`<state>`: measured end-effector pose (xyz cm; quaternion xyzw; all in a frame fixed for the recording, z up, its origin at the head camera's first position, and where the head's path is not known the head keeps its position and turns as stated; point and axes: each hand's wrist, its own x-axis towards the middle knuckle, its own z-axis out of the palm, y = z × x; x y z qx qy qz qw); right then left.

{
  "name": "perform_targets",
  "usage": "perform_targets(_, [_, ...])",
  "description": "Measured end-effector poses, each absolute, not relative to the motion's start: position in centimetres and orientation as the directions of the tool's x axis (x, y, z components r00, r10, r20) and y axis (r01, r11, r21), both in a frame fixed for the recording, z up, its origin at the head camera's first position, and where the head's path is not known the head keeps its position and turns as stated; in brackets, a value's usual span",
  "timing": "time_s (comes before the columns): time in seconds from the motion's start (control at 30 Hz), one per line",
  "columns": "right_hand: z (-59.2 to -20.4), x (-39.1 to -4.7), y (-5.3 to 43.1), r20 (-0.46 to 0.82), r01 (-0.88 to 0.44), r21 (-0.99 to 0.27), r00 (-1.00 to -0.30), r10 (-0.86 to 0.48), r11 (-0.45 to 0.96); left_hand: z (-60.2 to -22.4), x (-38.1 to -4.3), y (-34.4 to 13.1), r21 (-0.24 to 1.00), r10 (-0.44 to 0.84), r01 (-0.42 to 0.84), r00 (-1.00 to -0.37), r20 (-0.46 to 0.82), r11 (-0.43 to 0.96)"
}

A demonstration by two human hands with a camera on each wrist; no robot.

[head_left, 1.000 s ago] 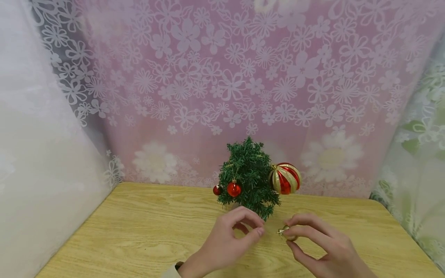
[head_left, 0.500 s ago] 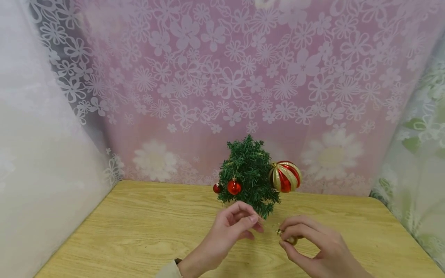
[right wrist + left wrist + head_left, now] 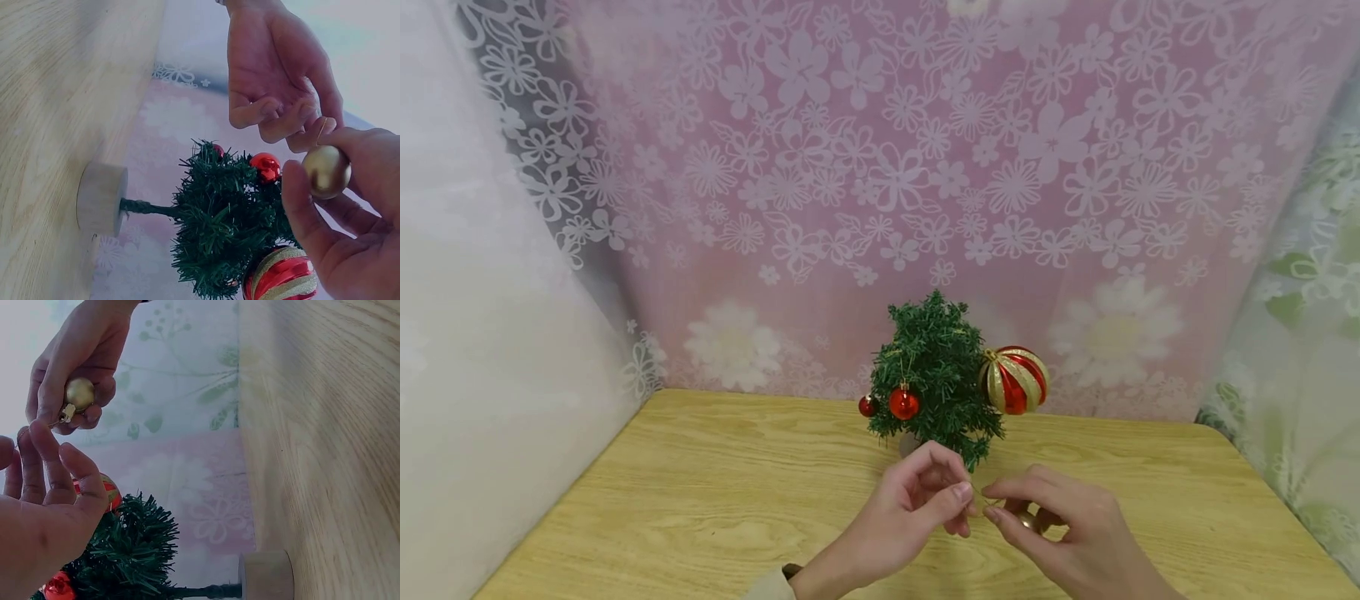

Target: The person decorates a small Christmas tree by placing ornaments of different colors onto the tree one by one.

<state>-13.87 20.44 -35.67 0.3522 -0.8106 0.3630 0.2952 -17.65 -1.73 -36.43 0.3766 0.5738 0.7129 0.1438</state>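
A small gold Christmas bauble (image 3: 327, 172) sits in my right hand (image 3: 1075, 525), its metal cap (image 3: 67, 413) toward my left hand. My right thumb and fingers curl around the bauble and its cap. A thin gold thread (image 3: 322, 130) runs from there to my left hand (image 3: 910, 508), whose thumb and forefinger tips pinch it. The two hands' fingertips are close together, just in front of a small green Christmas tree (image 3: 936, 367). On the tree hang a shiny red bauble (image 3: 905, 402), a smaller dark red bauble (image 3: 867, 407) and a large red-and-gold striped bauble (image 3: 1015, 382).
The tree stands on a round pale base (image 3: 103, 199) on a wood-grain table (image 3: 715, 492). Behind the table hangs a pink flowered curtain (image 3: 820, 167). A pale sheet (image 3: 497, 333) and a green-patterned one (image 3: 1300, 375) close off the sides.
My right hand has moved left with the gold bauble, bringing its fingertips close to my left hand's. My left hand has dipped and shifted slightly right. The tree and its baubles have stayed put.
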Motion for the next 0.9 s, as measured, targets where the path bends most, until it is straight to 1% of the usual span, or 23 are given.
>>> perform_targets(0.07, [-35.8, -14.0, 20.4, 0.745, -0.802, -0.359, -0.554, -0.371, 0.477, -36.5, -17.7, -1.8, 0.933, 0.642, 0.234, -0.677, 0.359, -0.275])
perform_targets(0.1, [-35.8, -14.1, 20.4, 0.747, -0.802, -0.358, -0.554, -0.369, 0.479, -36.6, -17.7, -1.9, 0.937, 0.643, 0.234, -0.683, 0.347, -0.258])
perform_targets(0.27, [-36.2, -14.2, 20.0, 0.747, -0.768, -0.378, -0.583, -0.32, 0.517, -36.8, -17.9, -2.3, 0.964, 0.613, 0.23, -0.746, 0.26, -0.13])
perform_targets(0.4, [-36.4, -14.3, 19.6, 0.739, -0.75, -0.398, -0.603, -0.299, 0.528, -37.0, -17.9, -2.7, 0.966, 0.567, 0.258, -0.792, 0.227, -0.026])
perform_targets(0.5, [-36.7, -14.2, 19.3, 0.691, -0.719, -0.462, -0.659, -0.298, 0.518, -37.3, -17.8, -3.1, 0.961, 0.551, 0.274, -0.806, 0.215, 0.026])
perform_targets(0.7, [-36.9, -14.2, 18.8, 0.534, -0.597, -0.629, -0.797, -0.282, 0.498, -37.8, -17.8, -3.5, 0.964, 0.538, 0.263, -0.819, 0.199, 0.046])
perform_targets(0.77, [-36.7, -14.4, 18.5, 0.5, -0.555, -0.661, -0.828, -0.254, 0.505, -37.8, -17.8, -3.5, 0.966, 0.518, 0.255, -0.833, 0.195, 0.046])
perform_targets(0.9, [-36.3, -14.8, 17.7, 0.487, -0.506, -0.68, -0.853, -0.19, 0.53, -37.7, -17.8, -3.6, 0.966, 0.469, 0.252, -0.861, 0.197, 0.056])
